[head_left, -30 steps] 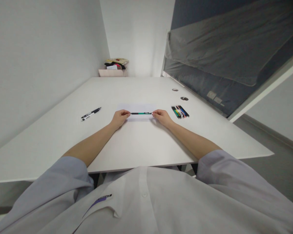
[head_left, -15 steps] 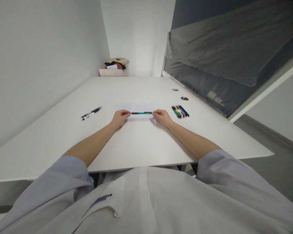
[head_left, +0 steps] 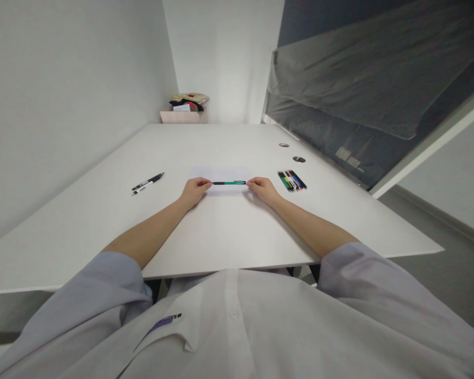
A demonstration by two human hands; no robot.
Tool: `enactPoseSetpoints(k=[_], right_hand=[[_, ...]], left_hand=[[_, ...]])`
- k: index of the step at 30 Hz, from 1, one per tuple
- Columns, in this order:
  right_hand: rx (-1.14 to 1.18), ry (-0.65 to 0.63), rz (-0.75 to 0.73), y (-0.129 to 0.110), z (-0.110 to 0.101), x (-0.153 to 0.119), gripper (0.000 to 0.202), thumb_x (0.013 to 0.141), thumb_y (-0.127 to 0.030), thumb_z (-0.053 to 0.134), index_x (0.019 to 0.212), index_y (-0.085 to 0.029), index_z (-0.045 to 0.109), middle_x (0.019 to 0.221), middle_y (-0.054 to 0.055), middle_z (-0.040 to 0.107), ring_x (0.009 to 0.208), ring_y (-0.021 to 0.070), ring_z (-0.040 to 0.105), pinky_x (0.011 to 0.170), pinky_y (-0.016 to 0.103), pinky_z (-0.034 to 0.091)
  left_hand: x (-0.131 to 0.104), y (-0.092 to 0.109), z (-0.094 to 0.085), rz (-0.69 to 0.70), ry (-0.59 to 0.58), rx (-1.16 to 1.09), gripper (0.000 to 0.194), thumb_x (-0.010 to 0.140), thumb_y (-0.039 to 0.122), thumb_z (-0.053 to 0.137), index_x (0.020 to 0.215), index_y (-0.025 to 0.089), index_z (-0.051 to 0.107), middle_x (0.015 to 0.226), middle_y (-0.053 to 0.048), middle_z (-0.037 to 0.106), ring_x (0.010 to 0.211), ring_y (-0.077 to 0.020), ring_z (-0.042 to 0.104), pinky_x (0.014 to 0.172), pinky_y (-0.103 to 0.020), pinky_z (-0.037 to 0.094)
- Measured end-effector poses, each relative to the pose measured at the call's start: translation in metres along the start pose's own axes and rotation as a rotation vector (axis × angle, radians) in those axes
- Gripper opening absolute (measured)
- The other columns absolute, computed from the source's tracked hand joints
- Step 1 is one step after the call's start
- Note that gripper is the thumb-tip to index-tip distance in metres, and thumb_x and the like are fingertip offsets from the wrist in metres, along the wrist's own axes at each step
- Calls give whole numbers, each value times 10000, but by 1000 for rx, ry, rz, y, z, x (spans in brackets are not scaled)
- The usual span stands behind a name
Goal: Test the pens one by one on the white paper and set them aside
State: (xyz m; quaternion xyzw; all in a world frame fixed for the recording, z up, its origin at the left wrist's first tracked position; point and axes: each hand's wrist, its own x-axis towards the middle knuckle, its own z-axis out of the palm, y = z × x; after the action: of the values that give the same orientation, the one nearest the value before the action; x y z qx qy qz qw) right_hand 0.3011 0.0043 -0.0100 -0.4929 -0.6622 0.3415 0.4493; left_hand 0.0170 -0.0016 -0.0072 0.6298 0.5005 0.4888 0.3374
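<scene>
A green and black pen (head_left: 229,183) is held level between my two hands, over a white sheet of paper (head_left: 221,172) on the table. My left hand (head_left: 196,190) pinches its dark left end. The right end, with the clip, is between the fingertips of my right hand (head_left: 263,189). Just right of my right hand lies a row of several colored pens (head_left: 292,180). Two dark pens (head_left: 147,183) lie side by side, slanted, to the left of my left hand.
The white table (head_left: 221,237) fills the middle. Two round metal grommets (head_left: 299,159) are set into its right side. A box with cloth-like items (head_left: 179,117) stands beyond the far edge. A dark panel under plastic (head_left: 339,95) leans in on the right.
</scene>
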Motion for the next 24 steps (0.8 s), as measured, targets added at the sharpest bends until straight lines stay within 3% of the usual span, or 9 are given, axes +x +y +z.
enactPoseSetpoints(k=[24], right_hand=[[-42,-12,-12,3,0,2,258,766,-409,623,722,-169,708,639,15,628,623,152,515,641,288,399]], left_hand=[[-1,2,1,-11,7,18,392,668,516,765,784,142,738,701,-38,663,688,-168,536,695,-317,416]])
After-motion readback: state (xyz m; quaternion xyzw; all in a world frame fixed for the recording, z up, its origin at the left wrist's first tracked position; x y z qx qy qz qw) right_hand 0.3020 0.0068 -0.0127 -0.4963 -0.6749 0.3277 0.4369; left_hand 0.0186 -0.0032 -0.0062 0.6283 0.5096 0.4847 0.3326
